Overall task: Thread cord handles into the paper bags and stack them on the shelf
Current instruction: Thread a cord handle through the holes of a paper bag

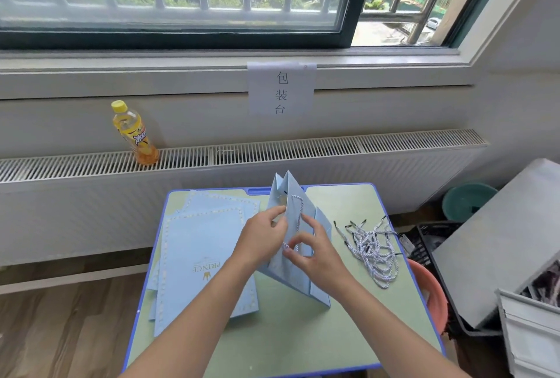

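Both hands work at the middle of the green table (348,332): the left hand (260,236) pinches the top edge of the open blue paper bag (298,274), and the right hand (315,251) pinches the striped cord (298,211) against the bag's side. I think the bag is light and thin and can crease, so hold it softly near the holes at the top. The cord looks soft and floppy, so grab it close to its stiff tip; more cords (371,245) lie to the right and flat bags (200,244) to the left.

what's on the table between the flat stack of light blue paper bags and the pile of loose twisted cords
In the head view, the opened light blue paper bag stands there, gripped by the left hand and right hand, with a white twisted cord on its face.
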A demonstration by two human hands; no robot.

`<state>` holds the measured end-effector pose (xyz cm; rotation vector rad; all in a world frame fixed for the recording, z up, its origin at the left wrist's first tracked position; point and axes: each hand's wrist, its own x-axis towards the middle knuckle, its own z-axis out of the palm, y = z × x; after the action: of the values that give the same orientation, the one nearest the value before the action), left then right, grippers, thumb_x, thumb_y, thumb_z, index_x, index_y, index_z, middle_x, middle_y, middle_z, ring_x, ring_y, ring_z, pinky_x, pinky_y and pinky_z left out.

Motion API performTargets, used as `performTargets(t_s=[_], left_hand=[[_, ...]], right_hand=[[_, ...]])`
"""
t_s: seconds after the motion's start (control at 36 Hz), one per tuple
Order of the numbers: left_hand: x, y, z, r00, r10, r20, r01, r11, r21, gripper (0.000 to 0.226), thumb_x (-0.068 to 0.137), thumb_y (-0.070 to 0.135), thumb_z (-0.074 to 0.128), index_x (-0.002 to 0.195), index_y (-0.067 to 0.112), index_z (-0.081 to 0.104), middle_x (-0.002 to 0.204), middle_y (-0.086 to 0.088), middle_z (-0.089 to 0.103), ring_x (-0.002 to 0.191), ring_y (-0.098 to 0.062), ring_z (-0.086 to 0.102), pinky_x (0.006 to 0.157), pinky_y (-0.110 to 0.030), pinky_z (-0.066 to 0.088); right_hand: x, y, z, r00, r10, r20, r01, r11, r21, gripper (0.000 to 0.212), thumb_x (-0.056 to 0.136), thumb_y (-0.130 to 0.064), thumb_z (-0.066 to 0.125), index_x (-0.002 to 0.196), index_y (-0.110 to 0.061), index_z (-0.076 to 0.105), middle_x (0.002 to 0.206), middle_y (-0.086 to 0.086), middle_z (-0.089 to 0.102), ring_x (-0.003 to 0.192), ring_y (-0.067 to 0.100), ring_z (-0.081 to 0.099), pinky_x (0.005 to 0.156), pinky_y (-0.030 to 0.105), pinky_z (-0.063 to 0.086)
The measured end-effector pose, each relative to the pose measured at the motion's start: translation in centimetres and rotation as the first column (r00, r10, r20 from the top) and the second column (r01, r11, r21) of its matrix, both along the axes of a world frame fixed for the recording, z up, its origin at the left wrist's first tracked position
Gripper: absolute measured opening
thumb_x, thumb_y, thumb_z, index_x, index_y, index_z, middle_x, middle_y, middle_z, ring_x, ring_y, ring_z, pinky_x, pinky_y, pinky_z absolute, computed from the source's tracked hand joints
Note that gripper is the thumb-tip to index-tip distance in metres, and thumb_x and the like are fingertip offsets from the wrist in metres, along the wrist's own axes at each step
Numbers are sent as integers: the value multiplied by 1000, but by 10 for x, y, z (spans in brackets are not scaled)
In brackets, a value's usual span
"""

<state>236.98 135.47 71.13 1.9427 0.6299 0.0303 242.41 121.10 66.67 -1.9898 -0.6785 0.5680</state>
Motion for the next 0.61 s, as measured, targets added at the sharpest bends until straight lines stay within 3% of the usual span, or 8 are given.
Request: performTargets(t_s=[0.06, 0.14, 0.25, 0.36, 0.44, 0.5, 0.56, 0.61], left_hand=[[0, 1, 0, 1000, 3, -4, -3, 1000, -21, 36, 95, 22, 46, 121, 35, 66, 97, 11, 72, 89, -7, 65, 79, -26, 52], [-2, 4, -1, 1000, 28, -12, -29, 998, -53, 35, 94, 20, 46, 118, 33, 68, 100, 12, 72, 93, -8, 66, 85, -32, 54], [-3, 5, 0, 999, 52, 13, -49, 988, -149, 29, 95, 23, 51, 109, 36, 72, 102, 18, 72, 96, -4, 67, 90, -36, 55], [-5, 4, 3, 999, 40, 16, -38, 988, -148, 33, 94, 21, 49, 109, 39, 72, 95, 17, 74, 91, -13, 69, 87, -41, 56], [-7, 4, 5, 1000, 10, 15, -8, 988, -156, 41, 93, 15, 44, 110, 41, 71, 96, 15, 74, 91, -18, 70, 86, -43, 57], [-6, 1, 7, 1000, -19, 23, 21, 991, -131, 45, 91, 12, 42, 119, 35, 69, 105, 12, 74, 100, -16, 69, 91, -43, 55], [-3, -3, 13, 998, -40, 41, 43, 997, -69, 47, 91, 8, 40, 127, 26, 65, 115, 7, 71, 111, -14, 64, 98, -37, 51], [0, -8, 21, 995, -57, 84, 57, 998, 4, 45, 92, 5, 41, 129, 18, 63, 119, 6, 69, 112, -8, 61, 98, -22, 47]], right_hand=[[4, -1, -1, 997, -31, -64, 33, 999, 26, 14, 89, -28, 70, 78, -30, 62, 148, -15, 29, 127, -20, 33, 104, 29, 38], [9, -4, -5, 945, -165, -283, 205, 971, 120, 21, 92, -13, 64, 74, -15, 55, 147, -4, 39, 110, 11, 62, 91, 44, 55], [12, -8, -4, 878, -208, -430, 290, 948, 134, 27, 92, -4, 60, 68, -6, 46, 140, 4, 49, 117, 22, 57, 77, 41, 60], [11, -4, 3, 858, -197, -474, 269, 959, 88, 20, 96, -11, 56, 77, -7, 52, 138, 0, 48, 117, 14, 55, 87, 46, 57], [7, 2, 19, 931, -167, -325, 176, 984, -2, 20, 97, -35, 57, 93, -14, 58, 128, -4, 50, 91, -4, 59, 88, 42, 54], [6, 7, 30, 953, -135, -270, 136, 991, -16, 22, 93, -44, 59, 96, -22, 57, 110, -3, 53, 71, -9, 58, 77, 30, 50], [7, 10, 41, 960, -144, -239, 141, 990, -30, 26, 90, -48, 63, 95, -23, 57, 96, -5, 54, 63, -7, 55, 69, 26, 44], [9, 9, 52, 954, -203, -222, 197, 979, -49, 24, 88, -44, 65, 96, -22, 59, 96, -12, 60, 70, -6, 57, 73, 28, 49]])
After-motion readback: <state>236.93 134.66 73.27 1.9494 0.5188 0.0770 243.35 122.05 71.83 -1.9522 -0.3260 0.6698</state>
